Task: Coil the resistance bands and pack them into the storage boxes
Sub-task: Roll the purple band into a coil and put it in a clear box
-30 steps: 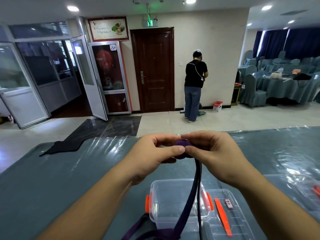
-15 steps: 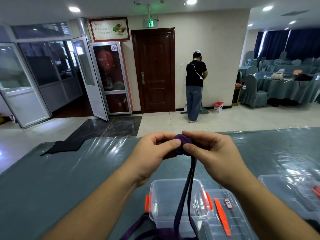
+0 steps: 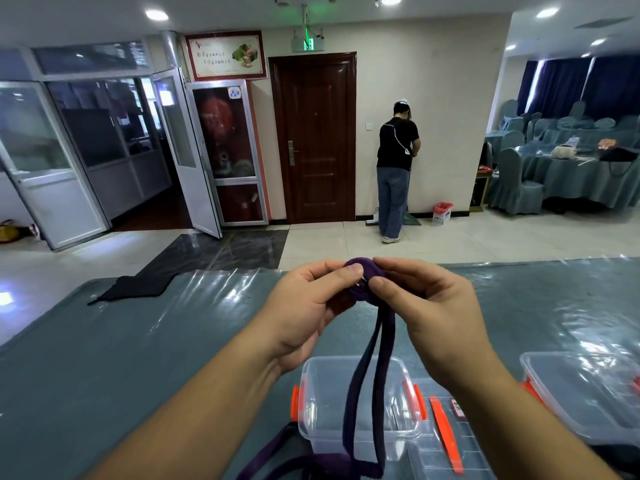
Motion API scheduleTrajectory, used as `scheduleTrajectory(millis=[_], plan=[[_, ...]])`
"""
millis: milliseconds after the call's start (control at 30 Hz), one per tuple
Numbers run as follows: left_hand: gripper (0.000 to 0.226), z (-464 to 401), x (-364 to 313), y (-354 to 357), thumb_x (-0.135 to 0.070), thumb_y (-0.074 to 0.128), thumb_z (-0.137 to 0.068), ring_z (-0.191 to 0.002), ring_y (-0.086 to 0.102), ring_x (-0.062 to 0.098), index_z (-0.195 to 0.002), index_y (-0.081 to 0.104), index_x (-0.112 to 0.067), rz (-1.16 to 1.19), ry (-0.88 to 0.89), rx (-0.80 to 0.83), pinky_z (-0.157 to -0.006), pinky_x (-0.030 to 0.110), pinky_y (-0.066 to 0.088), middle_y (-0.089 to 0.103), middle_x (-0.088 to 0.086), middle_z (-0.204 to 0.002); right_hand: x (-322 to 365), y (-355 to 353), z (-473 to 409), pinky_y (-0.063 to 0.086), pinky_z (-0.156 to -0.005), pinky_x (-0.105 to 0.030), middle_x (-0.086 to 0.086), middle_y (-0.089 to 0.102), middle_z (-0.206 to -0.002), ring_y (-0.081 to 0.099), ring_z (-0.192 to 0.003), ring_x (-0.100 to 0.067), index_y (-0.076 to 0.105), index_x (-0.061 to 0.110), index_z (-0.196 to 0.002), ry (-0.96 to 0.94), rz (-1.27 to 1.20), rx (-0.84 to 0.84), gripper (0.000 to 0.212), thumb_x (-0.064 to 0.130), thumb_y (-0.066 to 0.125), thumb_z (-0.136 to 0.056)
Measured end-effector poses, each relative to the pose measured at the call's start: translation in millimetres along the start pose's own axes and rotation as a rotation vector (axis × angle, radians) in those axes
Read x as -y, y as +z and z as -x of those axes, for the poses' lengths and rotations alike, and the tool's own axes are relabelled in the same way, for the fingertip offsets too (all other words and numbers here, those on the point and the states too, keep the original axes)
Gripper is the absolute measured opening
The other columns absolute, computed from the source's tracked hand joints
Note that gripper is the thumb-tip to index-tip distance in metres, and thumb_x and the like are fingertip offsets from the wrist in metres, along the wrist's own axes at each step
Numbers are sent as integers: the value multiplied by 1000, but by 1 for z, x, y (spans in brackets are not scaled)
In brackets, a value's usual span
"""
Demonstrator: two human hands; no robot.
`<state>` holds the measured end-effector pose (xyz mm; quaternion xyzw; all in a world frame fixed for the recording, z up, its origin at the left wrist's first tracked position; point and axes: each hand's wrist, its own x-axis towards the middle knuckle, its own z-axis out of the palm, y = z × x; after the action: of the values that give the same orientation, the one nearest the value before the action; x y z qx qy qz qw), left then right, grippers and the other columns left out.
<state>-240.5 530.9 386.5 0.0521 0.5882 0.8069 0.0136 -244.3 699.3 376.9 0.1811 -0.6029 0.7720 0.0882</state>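
Left hand (image 3: 308,306): raised at mid-view, forearm bare, thumb and fingers pinching the band (image 3: 360,282) coil. Right hand (image 3: 433,306): opposite (thumbs nearly touching), fingers curled on the same coil, forearm bare.

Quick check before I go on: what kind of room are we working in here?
Most likely a restaurant or hotel banquet hall. Round tables and chairs in blue-grey covers fill the right side, the work table wears the same cloth under clear plastic, and a green exit sign hangs above a wooden door.
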Motion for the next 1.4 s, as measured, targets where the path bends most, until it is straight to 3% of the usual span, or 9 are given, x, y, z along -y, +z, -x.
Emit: scheduleTrajectory(millis=[167,300,400,667,867,967,1067,1200,1400], plan=[[12,-3,-16,-16,-23,78,-88,-79,67,4,-100,81,-19,-577,64,23,-68,20,50,79,0,-92,7,-12,-5,61,-91,-28,-3,81,-99,78,-95,-17,77,8,-109,46,200,165,29,-5,75,-83],[21,-3,-13,-9,-14,77,-82,-89,74,18,-103,79,-7,-284,94,-4,-83,27,60,78,15,-99,4,-7,-5,61,-90,-28,-1,81,-101,77,-99,-18,76,16,-109,19,124,106,33,-4,77,-83],[25,-3,-3,-4,-11,74,-83,-87,72,16,-105,76,-2,-129,94,-32,-82,25,59,77,14,-97,-4,-4,-1,59,-92,-25,4,80,-105,75,-103,-13,76,23,-112,-22,157,73,38,0,79,-82],[16,-7,-14,-15,-25,83,-84,-93,76,23,-99,81,-20,-574,81,31,-85,39,62,78,8,-98,6,-15,-9,61,-90,-29,-2,81,-99,78,-96,-18,74,16,-115,79,296,294,37,-2,78,-83],[17,-9,-7,-7,-18,73,-89,-87,70,19,-101,78,-8,-255,10,-44,-87,42,58,75,13,-96,-8,-9,-7,60,-93,-29,-2,81,-102,77,-100,-17,77,14,-111,50,106,112,33,-3,76,-82],[12,-7,-2,-6,-17,69,-93,-84,70,14,-100,77,-10,-153,-32,-43,-74,30,58,75,9,-93,-14,-9,-6,59,-94,-30,-2,81,-105,76,-104,-18,76,14,-113,71,72,112,34,-2,75,-83],[13,-9,-5,-12,-15,72,-92,-84,72,13,-103,77,-9,-286,-73,-14,-72,27,59,77,8,-95,-10,-17,-10,60,-94,-32,-5,81,-103,77,-100,-19,74,10,-116,106,154,177,34,-4,74,-85],[14,-13,-14,-23,-13,79,-87,-90,75,20,-101,81,-11,-533,-1,47,-86,33,60,80,10,-97,-5,-22,-15,64,-84,-34,-13,80,-92,78,-89,-28,71,6,-108,131,186,232,28,0,78,-81],[29,-14,0,-12,-16,73,-82,-90,71,16,-108,77,-4,-156,-14,-8,-81,25,59,77,13,-102,-11,-15,-16,61,-88,-27,-8,81,-102,77,-99,-22,77,10,-110,134,-12,100,40,15,76,-70]])
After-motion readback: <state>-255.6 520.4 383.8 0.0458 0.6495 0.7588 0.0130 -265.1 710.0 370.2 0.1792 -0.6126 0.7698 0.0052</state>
